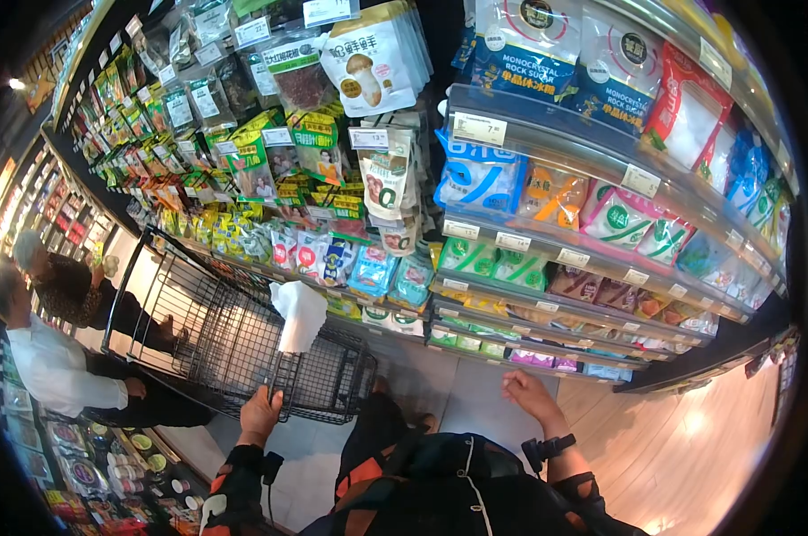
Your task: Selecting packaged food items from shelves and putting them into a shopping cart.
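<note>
My left hand [261, 410] is closed around the handle of a black wire shopping cart [236, 335], below the picture's middle. A crumpled white paper or cloth [299, 315] hangs over the cart's rim just beyond that hand. My right hand [526, 392] is held in the air in front of the lower shelves, fingers loosely curled, touching nothing; whether anything is inside the fingers cannot be seen. A dark strap [557, 445] is around the right wrist. The cart's wire basket shows no goods.
Shelves with bags of rock sugar [528, 50] rise ahead and to the right. Hanging spice packets [317, 147] line the rack ahead left. Two people, one in a white shirt [56, 365], stand beside the cart at left. A low display of tubs [126, 469] is at lower left.
</note>
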Tool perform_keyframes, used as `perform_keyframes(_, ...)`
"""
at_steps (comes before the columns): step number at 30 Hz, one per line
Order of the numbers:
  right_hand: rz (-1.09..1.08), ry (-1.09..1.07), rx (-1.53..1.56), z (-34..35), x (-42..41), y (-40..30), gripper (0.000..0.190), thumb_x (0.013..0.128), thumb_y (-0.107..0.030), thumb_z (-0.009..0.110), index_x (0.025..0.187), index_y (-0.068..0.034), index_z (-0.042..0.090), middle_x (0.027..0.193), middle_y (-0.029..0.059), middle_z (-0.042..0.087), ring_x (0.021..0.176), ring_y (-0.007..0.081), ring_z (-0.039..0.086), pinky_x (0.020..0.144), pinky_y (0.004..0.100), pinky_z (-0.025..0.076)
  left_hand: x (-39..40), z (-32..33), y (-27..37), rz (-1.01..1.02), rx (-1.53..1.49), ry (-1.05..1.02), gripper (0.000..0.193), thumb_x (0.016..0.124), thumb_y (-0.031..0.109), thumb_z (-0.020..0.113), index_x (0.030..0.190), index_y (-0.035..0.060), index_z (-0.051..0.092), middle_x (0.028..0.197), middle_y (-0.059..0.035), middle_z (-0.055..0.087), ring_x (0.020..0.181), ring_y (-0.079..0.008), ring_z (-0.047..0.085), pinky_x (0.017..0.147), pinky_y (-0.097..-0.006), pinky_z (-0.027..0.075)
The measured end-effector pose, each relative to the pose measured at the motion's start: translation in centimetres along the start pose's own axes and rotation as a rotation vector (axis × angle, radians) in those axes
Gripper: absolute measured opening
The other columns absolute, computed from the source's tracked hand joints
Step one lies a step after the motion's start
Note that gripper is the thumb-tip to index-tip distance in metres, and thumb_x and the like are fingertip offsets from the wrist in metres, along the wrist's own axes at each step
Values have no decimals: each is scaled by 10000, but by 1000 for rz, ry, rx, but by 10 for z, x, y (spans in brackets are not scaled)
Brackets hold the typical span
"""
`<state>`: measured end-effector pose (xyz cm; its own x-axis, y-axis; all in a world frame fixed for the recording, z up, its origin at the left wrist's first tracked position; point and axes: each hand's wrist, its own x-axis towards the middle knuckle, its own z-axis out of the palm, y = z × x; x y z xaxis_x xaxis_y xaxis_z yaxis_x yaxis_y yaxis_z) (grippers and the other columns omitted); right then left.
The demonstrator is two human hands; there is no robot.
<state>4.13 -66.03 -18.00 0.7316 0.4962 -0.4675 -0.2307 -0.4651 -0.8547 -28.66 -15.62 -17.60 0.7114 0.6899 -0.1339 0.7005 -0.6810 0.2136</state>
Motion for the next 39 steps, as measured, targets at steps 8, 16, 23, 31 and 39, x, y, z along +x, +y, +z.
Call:
perform_keyframes(8,5,4,9,0,1,-15,303,978,-214,593,1196,-4,605,980,83,677,858,164,685,752,287,537,8,4,3,-2,-481,214,427,960,380,618,1196,26,578,1104,-211,648,1039,-386,623,876,-457,499)
perform_keyframes(16,-12,53,6,-8,-5,-31,262,982,-190,594,1185,-26,620,982,55,658,871,161,680,757,283,539,80,-15,101,251,-396,333,624,885,274,731,1383,17,456,1326,-259,501,1224,-427,492,1015,-482,422)
perform_keyframes(23,3,168,25,-4,-9,-27,279,965,-208,613,1158,-7,637,877,13,639,834,123,650,757,274,516,103,-2,133,213,9,278,734,853,177,724,1477,46,361,1390,-294,444,1257,-468,473,1026,-500,436)
perform_keyframes(31,-159,128,-97,-14,-2,24,155,963,-183,596,1055,-64,634,901,-11,621,803,96,597,715,265,503,112,-2,94,267,-115,204,578,911,42,550,1461,78,375,1139,-259,611,966,-483,623,801,-564,497)
perform_keyframes(39,-41,-15,51,9,36,-25,280,1013,-273,556,1113,-18,615,915,46,643,878,136,649,798,288,529,124,-10,86,134,-61,234,250,985,253,542,1167,92,604,821,-223,691,792,-449,666,684,-550,512)
